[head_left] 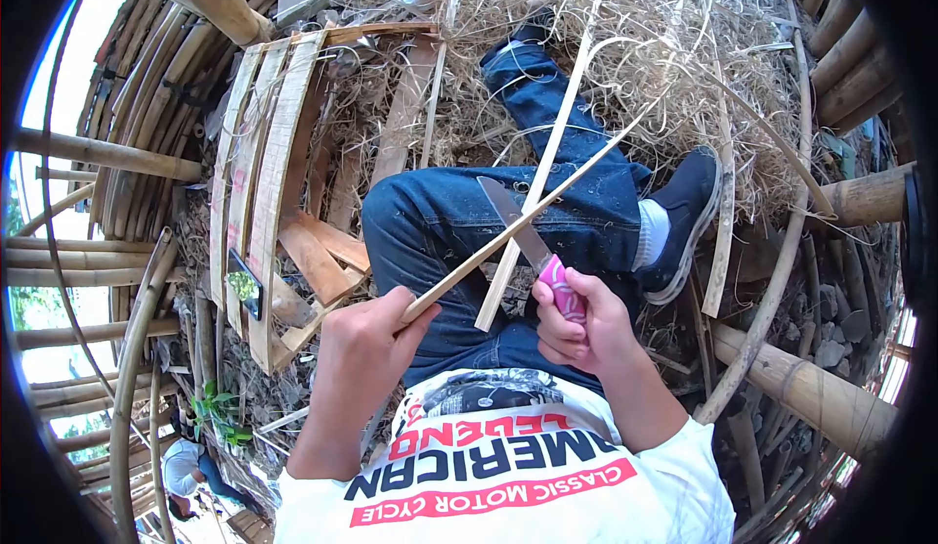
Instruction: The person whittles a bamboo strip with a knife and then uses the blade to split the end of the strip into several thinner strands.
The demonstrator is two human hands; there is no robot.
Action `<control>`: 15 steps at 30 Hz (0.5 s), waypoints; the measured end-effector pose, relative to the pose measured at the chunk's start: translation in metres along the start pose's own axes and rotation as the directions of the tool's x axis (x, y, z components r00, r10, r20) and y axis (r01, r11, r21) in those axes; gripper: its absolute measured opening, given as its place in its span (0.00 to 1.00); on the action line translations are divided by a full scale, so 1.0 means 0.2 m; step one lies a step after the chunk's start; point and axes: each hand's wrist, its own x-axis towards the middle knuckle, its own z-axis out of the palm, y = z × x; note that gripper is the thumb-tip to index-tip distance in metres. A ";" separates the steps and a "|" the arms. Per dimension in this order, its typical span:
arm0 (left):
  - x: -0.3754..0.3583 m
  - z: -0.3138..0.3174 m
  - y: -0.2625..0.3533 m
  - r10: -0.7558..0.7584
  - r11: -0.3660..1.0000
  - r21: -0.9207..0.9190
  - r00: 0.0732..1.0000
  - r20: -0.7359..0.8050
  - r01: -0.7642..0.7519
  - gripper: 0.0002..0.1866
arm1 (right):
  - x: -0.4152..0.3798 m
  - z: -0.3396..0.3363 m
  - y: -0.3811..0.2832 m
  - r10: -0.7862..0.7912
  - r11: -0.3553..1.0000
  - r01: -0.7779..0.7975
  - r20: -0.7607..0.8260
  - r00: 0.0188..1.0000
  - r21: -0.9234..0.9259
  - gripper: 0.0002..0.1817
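My left hand [366,344] is closed round the near end of a thin bamboo strip [459,272], which slants up and to the right across my legs. In my right hand [583,324] is a knife [529,241] with a pink patterned handle, its blade pointing up and left. The blade crosses the strip a little beyond my left hand. A second, paler bamboo strip [552,153] lies across my jeans [410,217] and passes behind the first one. Curled shavings dot the denim.
Heaps of bamboo shavings [625,45] cover the ground around my feet. A wooden crate [283,192] stands at the left with a phone [244,283] on its slats. Thick bamboo poles [801,388] run along the right. Another person [186,468] is at lower left.
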 end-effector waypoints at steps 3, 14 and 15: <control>0.00 -0.01 -0.01 -0.019 1.000 0.023 1.000 0.008 0.019 0.12 | -0.03 -0.02 -0.02 -0.034 0.986 0.033 -0.003 0.999 -0.166 0.22; -0.03 -0.01 -0.03 -0.031 1.000 0.000 0.999 0.032 0.031 0.10 | -0.12 -0.03 -0.15 -0.151 0.776 0.030 -0.139 0.979 -0.630 0.19; -0.03 -0.01 -0.03 -0.030 1.000 0.002 0.999 0.028 0.030 0.10 | -0.12 -0.02 -0.14 -0.233 0.667 0.051 -0.144 0.962 -0.743 0.18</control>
